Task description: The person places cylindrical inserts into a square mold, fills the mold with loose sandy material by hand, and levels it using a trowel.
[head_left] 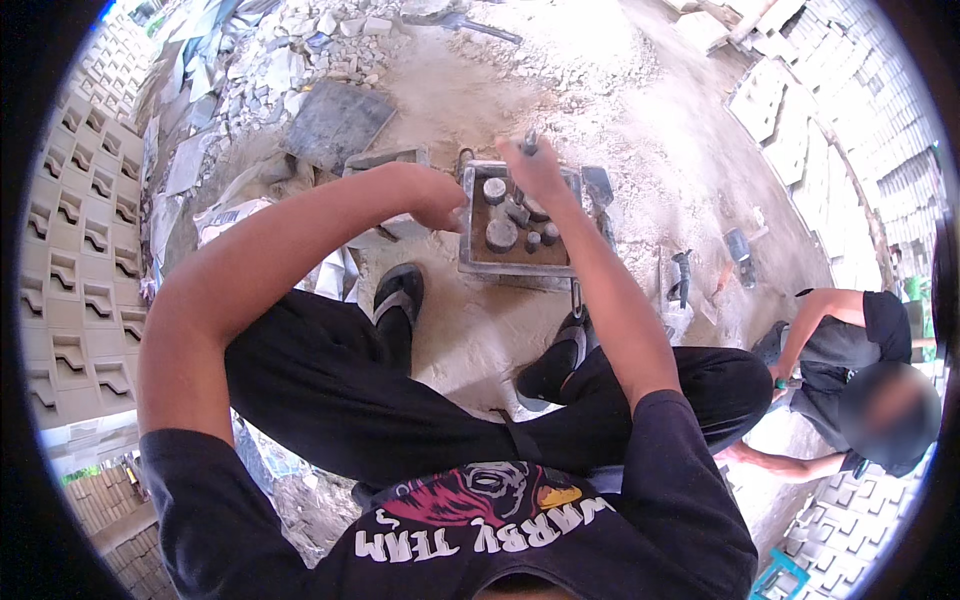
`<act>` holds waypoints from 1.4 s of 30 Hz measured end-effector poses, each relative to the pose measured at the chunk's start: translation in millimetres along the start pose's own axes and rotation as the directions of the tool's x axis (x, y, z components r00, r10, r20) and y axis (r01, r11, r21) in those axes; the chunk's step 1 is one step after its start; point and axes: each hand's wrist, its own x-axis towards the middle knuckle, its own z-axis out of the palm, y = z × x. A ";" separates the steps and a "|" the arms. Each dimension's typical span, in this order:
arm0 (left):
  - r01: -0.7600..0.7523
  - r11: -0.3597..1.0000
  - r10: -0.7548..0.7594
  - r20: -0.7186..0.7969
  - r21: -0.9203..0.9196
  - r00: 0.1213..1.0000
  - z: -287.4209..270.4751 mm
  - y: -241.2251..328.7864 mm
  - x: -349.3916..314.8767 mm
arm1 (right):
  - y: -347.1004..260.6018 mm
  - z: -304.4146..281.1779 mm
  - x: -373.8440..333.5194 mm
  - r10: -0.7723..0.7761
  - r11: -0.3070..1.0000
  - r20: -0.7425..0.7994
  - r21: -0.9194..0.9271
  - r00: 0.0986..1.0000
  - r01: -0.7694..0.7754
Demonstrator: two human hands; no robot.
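Left hand (440, 203): beside the box's (510, 269) left rim; cannot tell its grip.
Right hand (535, 172): closed around a tool (529, 142), over the box.
Round blocks (501, 236): inside the box.

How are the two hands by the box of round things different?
The right hand grips a dark tool, but no tool shows in the left hand. The right hand is over the far side of the box; the left hand is by its left rim. Both are bare.
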 end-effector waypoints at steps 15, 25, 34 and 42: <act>0.024 0.977 0.007 -0.145 0.213 0.989 -3.8 -8.9 13.1 | -3.8 10.2 -1.8 -0.196 0.976 0.018 0.098 0.980 0.193; 0.294 0.893 -0.199 -0.288 0.341 0.937 -12.1 -35.2 -5.2 | -53.7 13.1 -6.9 -0.056 0.965 0.027 0.258 0.998 0.047; 0.426 0.903 -0.380 -0.360 0.054 0.852 -25.6 -55.6 -20.3 | -50.2 3.5 -7.2 0.026 0.984 0.137 0.171 0.990 -0.049; 0.356 0.934 -0.354 -0.208 -0.029 0.912 -29.9 -62.7 -17.8 | -73.3 -3.9 -24.4 0.014 0.998 -0.118 0.065 0.993 -0.006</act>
